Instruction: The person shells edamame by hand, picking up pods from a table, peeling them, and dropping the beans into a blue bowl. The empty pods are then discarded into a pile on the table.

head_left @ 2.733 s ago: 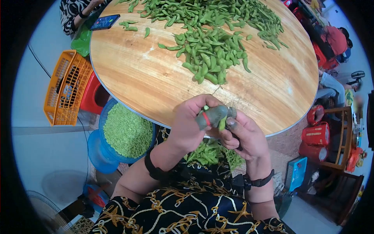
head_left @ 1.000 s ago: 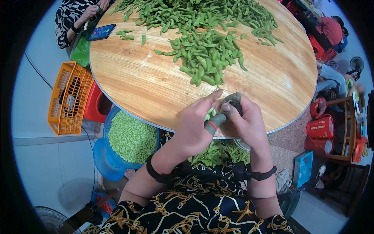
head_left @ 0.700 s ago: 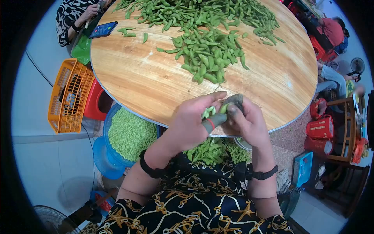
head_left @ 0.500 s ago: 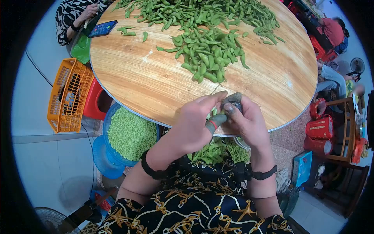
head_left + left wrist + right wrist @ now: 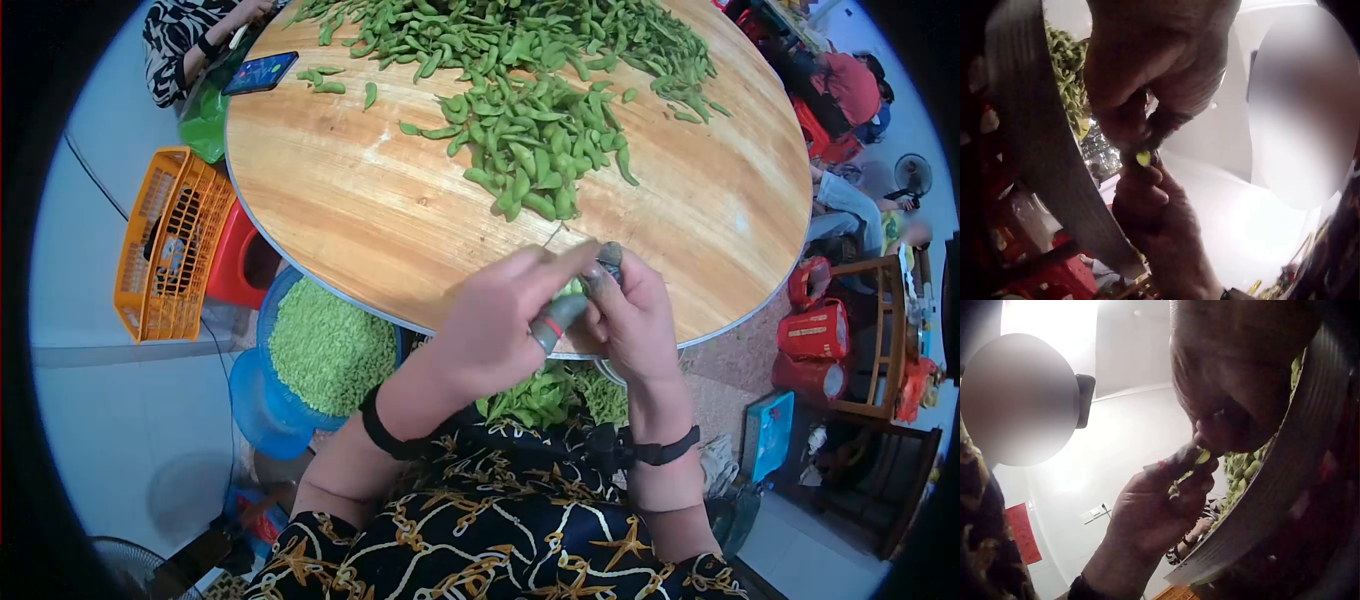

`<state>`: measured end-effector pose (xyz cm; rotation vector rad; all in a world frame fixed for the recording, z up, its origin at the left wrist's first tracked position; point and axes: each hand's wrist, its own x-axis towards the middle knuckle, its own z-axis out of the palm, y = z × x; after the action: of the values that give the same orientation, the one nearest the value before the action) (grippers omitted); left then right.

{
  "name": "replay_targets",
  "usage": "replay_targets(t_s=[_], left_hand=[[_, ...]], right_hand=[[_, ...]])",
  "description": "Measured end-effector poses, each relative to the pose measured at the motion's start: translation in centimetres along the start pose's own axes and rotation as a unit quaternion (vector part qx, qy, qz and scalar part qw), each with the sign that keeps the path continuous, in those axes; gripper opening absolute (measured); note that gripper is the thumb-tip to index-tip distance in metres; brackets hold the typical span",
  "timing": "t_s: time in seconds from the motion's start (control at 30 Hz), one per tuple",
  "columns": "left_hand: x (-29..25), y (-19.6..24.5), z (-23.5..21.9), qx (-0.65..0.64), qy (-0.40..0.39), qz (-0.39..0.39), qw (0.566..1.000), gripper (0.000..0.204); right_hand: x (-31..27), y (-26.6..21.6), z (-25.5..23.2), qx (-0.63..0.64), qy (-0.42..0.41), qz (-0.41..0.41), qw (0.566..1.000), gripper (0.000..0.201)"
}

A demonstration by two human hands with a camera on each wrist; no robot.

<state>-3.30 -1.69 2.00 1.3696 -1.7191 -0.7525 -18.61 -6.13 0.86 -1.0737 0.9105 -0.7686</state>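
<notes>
Two hands pinching one edamame pod at the near table edge.
Left hand (image 5: 500,325) and right hand (image 5: 628,320) both grasp a single pod (image 5: 570,290) between the fingertips, over the rim of the round wooden table (image 5: 330,200). Below left: one blue basin of shelled beans (image 5: 330,345). Farther: one big pod pile (image 5: 520,130), one phone (image 5: 260,72), one orange crate (image 5: 165,245).

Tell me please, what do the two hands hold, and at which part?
Both hands, left hand and right hand, pinch one green soybean pod between their fingertips. Which end each holds cannot be told.
</notes>
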Motion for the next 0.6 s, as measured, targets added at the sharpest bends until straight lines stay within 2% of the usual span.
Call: replay_targets(t_s=[0.07, 0.13, 0.17, 0.2, 0.23, 0.27, 0.33, 0.4, 0.43, 0.47, 0.5, 0.53, 0.57, 0.6], left_hand=[[-0.3, -1.0, 1.0, 0.021, -0.012, 0.063, 0.998, 0.059], [-0.2, -1.4, 1.2, 0.03, -0.013, 0.076, 0.997, 0.065], [-0.2, -1.7, 1.4, 0.037, 0.013, 0.113, 0.993, 0.066], [-0.3, -1.8, 1.5, 0.044, 0.037, 0.149, 0.987, 0.067], [-0.3, -1.6, 1.4, 0.042, 0.037, 0.151, 0.987, 0.067], [-0.2, -1.4, 1.2, 0.038, 0.043, 0.128, 0.99, 0.059], [0.0, -1.5, 1.3, 0.031, 0.051, 0.106, 0.993, 0.052], [0.4, -2.1, 1.7, -0.015, 0.127, 0.101, 0.987, 0.03], [0.3, -2.3, 1.8, -0.057, 0.146, 0.047, 0.987, 0.011], [0.4, -2.6, 1.6, -0.059, 0.147, 0.05, 0.986, 0.011], [0.5, -3.0, 1.1, -0.237, 0.137, -0.045, 0.961, 0.009], [0.5, -3.3, 0.8, -0.406, 0.12, -0.139, 0.895, 0.007], [0.5, -3.4, 0.6, -0.457, 0.111, -0.143, 0.871, 0.012], [0.6, -3.4, 0.5, -0.459, 0.112, -0.142, 0.87, 0.012]], right_hand=[[0.2, 0.4, -0.1, 0.006, 0.009, -0.026, 1.0, 0.013], [0.3, -0.2, -0.3, 0.058, -0.01, 0.033, 0.998, 0.013], [0.3, -0.5, -0.2, 0.131, -0.023, 0.083, 0.988, 0.014], [0.3, -0.6, -0.2, 0.129, -0.021, 0.082, 0.988, 0.014], [0.3, -0.7, -0.2, 0.204, -0.029, 0.11, 0.972, 0.013], [0.4, -0.8, -0.1, 0.277, -0.037, 0.136, 0.95, 0.013], [0.7, -0.6, 0.3, 0.252, -0.026, 0.109, 0.961, 0.014], [0.8, -0.8, 0.4, 0.227, -0.015, 0.083, 0.97, 0.014], [0.8, -1.2, 0.2, 0.082, -0.01, 0.04, 0.996, 0.014], [0.8, -1.7, -0.1, -0.066, -0.005, -0.005, 0.998, 0.014], [0.5, -3.0, -1.3, -0.155, -0.111, 0.037, 0.981, 0.018], [0.8, -3.4, -2.3, -0.158, -0.111, 0.038, 0.981, 0.018], [1.4, -3.9, -3.2, -0.306, -0.181, -0.051, 0.933, 0.019], [2.3, -4.2, -3.6, -0.442, -0.245, -0.139, 0.852, 0.021]])
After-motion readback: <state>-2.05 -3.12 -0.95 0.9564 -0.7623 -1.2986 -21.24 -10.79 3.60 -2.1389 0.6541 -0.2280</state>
